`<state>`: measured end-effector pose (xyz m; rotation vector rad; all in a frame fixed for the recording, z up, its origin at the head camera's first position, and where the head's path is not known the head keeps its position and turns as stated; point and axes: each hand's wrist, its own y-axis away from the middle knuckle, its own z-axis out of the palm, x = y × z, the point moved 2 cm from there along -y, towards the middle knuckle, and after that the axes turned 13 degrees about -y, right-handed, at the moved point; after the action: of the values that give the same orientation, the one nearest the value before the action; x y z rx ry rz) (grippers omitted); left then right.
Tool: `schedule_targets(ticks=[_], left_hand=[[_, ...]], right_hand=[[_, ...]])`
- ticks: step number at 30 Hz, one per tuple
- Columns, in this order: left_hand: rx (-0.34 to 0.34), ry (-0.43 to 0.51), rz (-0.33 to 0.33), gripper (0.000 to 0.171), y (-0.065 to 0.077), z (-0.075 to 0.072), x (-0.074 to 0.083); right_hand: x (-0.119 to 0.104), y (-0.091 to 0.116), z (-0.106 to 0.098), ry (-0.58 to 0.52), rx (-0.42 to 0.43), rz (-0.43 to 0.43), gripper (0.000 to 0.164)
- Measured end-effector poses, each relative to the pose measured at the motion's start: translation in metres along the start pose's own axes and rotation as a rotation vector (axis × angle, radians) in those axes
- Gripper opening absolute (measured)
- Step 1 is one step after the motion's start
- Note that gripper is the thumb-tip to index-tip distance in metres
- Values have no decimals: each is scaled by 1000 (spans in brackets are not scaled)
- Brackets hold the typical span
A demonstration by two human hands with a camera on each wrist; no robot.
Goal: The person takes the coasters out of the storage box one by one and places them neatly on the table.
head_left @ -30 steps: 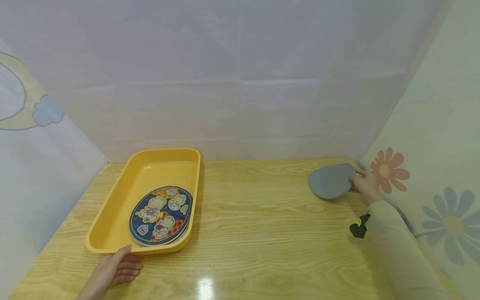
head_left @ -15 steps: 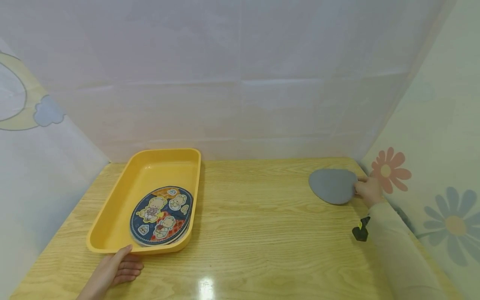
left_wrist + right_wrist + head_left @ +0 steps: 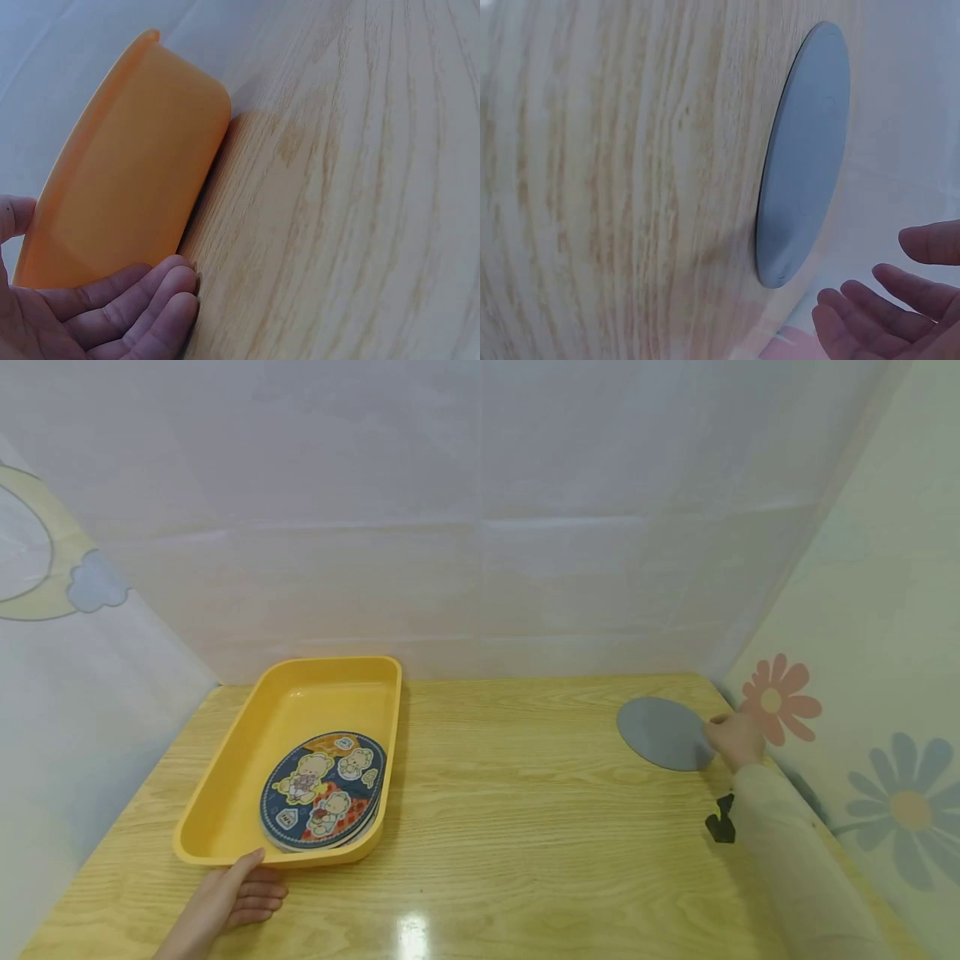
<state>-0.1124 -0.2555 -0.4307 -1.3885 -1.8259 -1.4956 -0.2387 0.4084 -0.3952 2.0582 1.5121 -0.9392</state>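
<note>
A flat, round grey mat (image 3: 664, 733) lies on the wooden table at the far right; its whole face shows in the right wrist view. Beside its right edge is my right hand (image 3: 735, 739), and in the right wrist view the fingers (image 3: 877, 315) are spread apart, holding nothing. On the left, my left hand (image 3: 225, 897) holds the near edge of a yellow tray (image 3: 213, 785), thumb over the rim and fingers against the outer wall. Inside the tray, toward its near right corner, rests a small stack of round mats (image 3: 324, 792), the top one printed with bears.
A light wood table (image 3: 510, 810) runs back to a pale hanging sheet (image 3: 480, 577). A sheet with printed flowers (image 3: 909, 810) closes off the right side. A black strap end (image 3: 722, 822) hangs from the right wrist.
The grey mat, tilted and gripped at its right edge before, has come down flat on the table. My right hand has let go of it. The left hand and tray have stayed put.
</note>
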Motion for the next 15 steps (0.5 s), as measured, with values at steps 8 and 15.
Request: schedule_targets(ticks=[8,15], left_hand=[[13,8,-8,65,0,0,0],[12,14,-1,64,1,0,0]], right_hand=[[-10,-2,8,-154,-55,60,49],[-15,2,12,-364,-106,102,54]])
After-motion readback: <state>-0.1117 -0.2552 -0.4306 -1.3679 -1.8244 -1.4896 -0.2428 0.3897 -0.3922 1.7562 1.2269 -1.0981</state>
